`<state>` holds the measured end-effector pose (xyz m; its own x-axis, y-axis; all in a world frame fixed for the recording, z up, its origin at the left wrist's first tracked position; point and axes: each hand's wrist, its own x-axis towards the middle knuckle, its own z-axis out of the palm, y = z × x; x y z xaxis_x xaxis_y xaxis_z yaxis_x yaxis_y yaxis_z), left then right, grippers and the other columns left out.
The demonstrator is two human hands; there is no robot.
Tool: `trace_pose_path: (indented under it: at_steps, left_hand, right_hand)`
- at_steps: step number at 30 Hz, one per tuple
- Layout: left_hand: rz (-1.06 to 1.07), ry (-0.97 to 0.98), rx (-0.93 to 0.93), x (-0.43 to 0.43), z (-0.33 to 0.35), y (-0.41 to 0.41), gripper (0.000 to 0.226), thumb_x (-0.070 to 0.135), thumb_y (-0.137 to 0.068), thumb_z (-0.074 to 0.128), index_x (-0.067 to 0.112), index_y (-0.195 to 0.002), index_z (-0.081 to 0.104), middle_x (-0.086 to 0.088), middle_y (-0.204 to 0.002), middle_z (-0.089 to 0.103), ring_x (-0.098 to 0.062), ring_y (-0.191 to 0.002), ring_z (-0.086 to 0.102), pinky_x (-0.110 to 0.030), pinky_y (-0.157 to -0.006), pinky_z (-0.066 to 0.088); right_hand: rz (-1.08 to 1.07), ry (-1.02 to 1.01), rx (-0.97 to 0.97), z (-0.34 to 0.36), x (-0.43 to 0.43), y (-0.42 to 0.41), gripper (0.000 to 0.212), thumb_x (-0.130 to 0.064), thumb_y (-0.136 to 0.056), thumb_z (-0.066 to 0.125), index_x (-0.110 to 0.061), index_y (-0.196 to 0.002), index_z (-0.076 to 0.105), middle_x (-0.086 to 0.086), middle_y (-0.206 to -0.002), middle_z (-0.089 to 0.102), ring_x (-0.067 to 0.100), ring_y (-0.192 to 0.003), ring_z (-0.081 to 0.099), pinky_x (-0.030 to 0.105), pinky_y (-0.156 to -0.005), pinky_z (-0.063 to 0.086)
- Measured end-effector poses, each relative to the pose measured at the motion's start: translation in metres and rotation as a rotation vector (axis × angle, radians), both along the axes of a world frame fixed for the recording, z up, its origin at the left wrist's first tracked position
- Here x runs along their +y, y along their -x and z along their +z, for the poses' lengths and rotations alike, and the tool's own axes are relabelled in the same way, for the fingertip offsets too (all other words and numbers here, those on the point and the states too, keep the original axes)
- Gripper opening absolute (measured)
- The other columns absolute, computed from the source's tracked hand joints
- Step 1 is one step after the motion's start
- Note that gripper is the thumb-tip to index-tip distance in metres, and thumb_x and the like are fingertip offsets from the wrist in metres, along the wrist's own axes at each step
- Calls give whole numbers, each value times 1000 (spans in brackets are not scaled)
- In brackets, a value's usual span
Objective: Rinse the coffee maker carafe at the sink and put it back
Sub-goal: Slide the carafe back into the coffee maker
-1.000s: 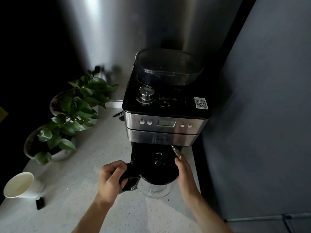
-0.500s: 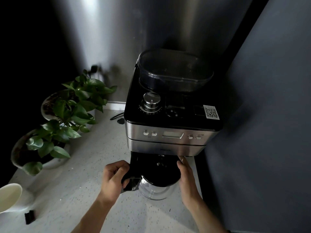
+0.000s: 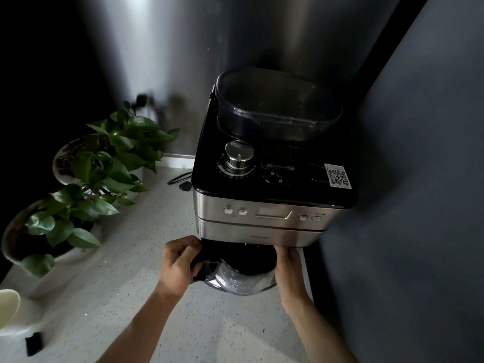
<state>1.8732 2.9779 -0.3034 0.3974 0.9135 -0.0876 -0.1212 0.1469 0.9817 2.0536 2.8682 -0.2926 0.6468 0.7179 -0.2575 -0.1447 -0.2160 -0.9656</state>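
Speckled pale surface (image 3: 110,305) backed by steel wall and dark side panel. Coffee maker (image 3: 267,213) stood at right rear of surface, black top, steel front with buttons. Two potted plants (image 3: 89,184) placed to its left. Glass carafe (image 3: 239,280) seated partly under brew head, front bulge exposed. Left hand (image 3: 179,265) wrapped around black carafe handle, fingers closed on it. Right hand (image 3: 286,271) laid flat against carafe's right side, fingers extended, fingertips hidden under machine. White cup (image 3: 7,307) cut off at left edge.
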Motion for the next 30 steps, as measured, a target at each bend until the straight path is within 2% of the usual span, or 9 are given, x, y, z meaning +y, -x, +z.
trace_pose_path:
  at_steps: [5,8,10,12,17,20,22,25,30]
  left_hand:
    - [7,14,-32,9,-4,-7,31,13,-71,56,-6,-50,44,-6,-41,35,-13,-36,29,-25,-42,18]
    - [43,4,-31,13,-6,-10,34,14,-69,56,-12,-52,41,-7,-40,35,-13,-34,29,-20,-41,21]
    - [65,-4,-27,13,-6,-12,27,5,-72,50,-1,-47,44,-7,-39,35,-13,-34,29,-20,-40,20]
    - [72,-5,-31,14,-5,-15,30,3,-76,49,6,-46,47,-4,-40,35,-13,-34,28,-20,-41,19]
    - [45,-29,-81,15,2,-19,42,7,-81,51,19,-41,54,2,-38,38,-10,-33,29,-19,-40,19]
    - [38,-34,-110,14,4,-20,44,8,-83,52,20,-41,57,2,-37,39,-10,-32,29,-20,-40,19]
    - [21,-35,-108,14,6,-21,53,1,-89,54,20,-40,59,5,-36,43,-6,-31,34,-16,-39,23]
    - [9,-7,-104,14,13,-24,72,-18,-93,43,21,-36,61,5,-32,48,1,-29,44,-11,-35,34]
    - [21,18,-102,14,14,-26,72,-18,-94,40,20,-37,63,5,-33,49,0,-29,46,-11,-35,35]
  right_hand:
    - [-116,24,-101,-4,5,2,19,-26,-106,51,-21,-110,69,-3,-109,75,10,-105,69,9,-87,48]
    - [-118,24,-192,-1,0,6,15,-21,-104,55,-29,-102,67,-17,-101,73,-8,-93,68,-1,-78,45]
    - [-94,12,-202,0,-4,10,16,-21,-102,57,-28,-115,66,-22,-109,70,-22,-97,64,-2,-82,45]
    - [-76,6,-183,-3,-6,14,21,-23,-101,59,-31,-120,64,-24,-114,69,-23,-101,63,0,-85,46]
    - [-122,-32,-112,-3,-8,17,24,-44,-86,63,-43,-110,67,-36,-108,72,-20,-112,61,2,-94,45]
    - [-122,-33,-108,-4,-7,17,21,-45,-86,63,-43,-107,69,-41,-106,72,-17,-111,63,6,-95,44]
    - [-124,-37,-117,-4,-6,16,14,-39,-91,65,-40,-103,71,-36,-102,75,-15,-107,66,6,-92,45]
    - [-155,-28,-128,-3,-3,11,9,-22,-96,68,-22,-88,74,-3,-85,78,-11,-80,68,3,-77,49]
    - [-172,-35,-133,-4,1,7,15,-13,-92,72,-23,-81,72,-22,-77,78,-12,-81,71,4,-75,50]
